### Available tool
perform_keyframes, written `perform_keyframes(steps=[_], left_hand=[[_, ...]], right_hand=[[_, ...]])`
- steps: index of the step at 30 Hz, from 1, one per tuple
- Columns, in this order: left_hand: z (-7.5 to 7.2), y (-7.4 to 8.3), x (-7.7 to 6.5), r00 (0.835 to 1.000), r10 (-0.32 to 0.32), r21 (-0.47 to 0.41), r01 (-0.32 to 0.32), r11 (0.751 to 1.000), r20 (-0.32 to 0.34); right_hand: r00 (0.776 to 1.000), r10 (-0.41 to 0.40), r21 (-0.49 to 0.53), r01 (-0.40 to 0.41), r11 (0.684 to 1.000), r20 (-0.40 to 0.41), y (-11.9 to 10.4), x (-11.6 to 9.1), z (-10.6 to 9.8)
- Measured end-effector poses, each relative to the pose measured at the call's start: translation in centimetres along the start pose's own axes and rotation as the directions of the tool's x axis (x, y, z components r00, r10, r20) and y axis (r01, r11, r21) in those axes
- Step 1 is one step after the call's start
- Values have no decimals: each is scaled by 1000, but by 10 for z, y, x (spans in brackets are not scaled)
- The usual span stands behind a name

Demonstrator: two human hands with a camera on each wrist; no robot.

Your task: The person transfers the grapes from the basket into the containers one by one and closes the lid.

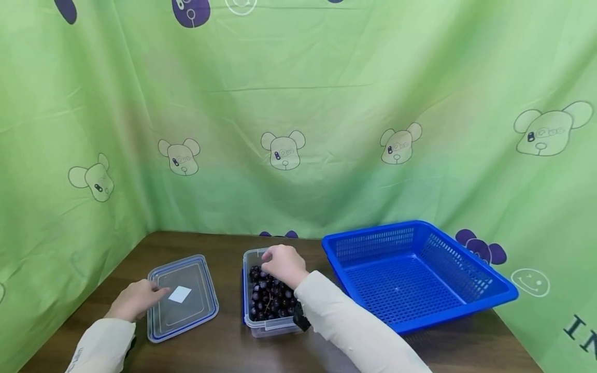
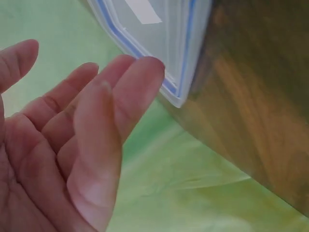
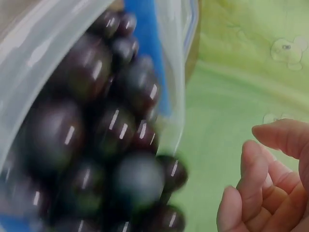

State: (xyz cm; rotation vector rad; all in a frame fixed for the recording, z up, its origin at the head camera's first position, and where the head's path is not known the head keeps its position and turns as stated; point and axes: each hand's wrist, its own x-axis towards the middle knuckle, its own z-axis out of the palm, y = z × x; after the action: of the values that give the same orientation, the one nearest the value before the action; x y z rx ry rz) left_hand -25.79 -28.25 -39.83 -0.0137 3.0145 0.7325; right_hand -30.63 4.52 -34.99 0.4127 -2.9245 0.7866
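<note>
Right fingers (image 3: 253, 176) hover near grapes (image 1: 268, 300) beside a blue basket (image 1: 396, 287).

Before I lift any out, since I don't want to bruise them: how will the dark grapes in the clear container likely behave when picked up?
The dark grapes will probably come up as a floppy, linked bunch, as a thin stem shows among them. Their glossy look suggests some slipperiness, and any loose one would likely roll, being round.
</note>
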Motion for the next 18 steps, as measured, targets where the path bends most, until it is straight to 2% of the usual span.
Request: perform_keyframes(steps=[3, 9, 12, 16, 18], left_hand=[[-1, -4, -4, 999, -32, -28, 32, 999, 8], [-7, -6, -6, 993, -92, -15, 93, 996, 68], [-6, -9, -6, 990, -115, -31, 118, 992, 85], [-2, -14, -7, 986, -130, -109, 142, 984, 108], [1, -15, -8, 985, -131, -98, 142, 985, 113]], right_hand=[[1000, -28, 14, 28, 1000, 2, -9, 0, 7], [998, -58, 46, 57, 997, 2, -25, 1, 14], [996, -90, 104, 90, 991, 2, -30, 0, 21], [991, -129, 196, 122, 973, 24, -37, -3, 34], [989, -142, 224, 132, 966, 32, -41, -5, 40]])
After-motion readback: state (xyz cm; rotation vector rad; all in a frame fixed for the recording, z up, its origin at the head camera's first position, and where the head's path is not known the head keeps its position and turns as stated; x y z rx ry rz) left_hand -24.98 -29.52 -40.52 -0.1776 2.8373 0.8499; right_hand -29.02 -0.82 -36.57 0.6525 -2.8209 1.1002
